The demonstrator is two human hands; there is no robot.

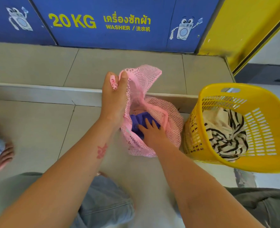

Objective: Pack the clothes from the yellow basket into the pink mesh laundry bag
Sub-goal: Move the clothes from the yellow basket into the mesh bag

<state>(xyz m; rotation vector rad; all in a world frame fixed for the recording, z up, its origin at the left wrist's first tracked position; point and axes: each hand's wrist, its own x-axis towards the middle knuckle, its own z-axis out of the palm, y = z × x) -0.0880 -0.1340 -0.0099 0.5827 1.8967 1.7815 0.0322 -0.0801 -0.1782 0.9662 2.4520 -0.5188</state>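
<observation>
The pink mesh laundry bag (165,116) stands on the tiled floor in the middle of the view, its mouth open upward. My left hand (114,94) pinches the bag's upper rim and holds it up. My right hand (150,130) is inside the bag, fingers spread, pressing flat on a blue-purple garment (137,119). It does not seem to grip the cloth. To the right stands the yellow basket (261,162), tilted, with a cream and black striped garment (224,135) lying in it.
A raised tiled step (37,92) runs across behind the bag, below blue washer panels (103,22) marked 20 KG. A yellow panel (244,30) stands at the back right. Another person's bare foot (1,155) is at the left edge. My knees show below.
</observation>
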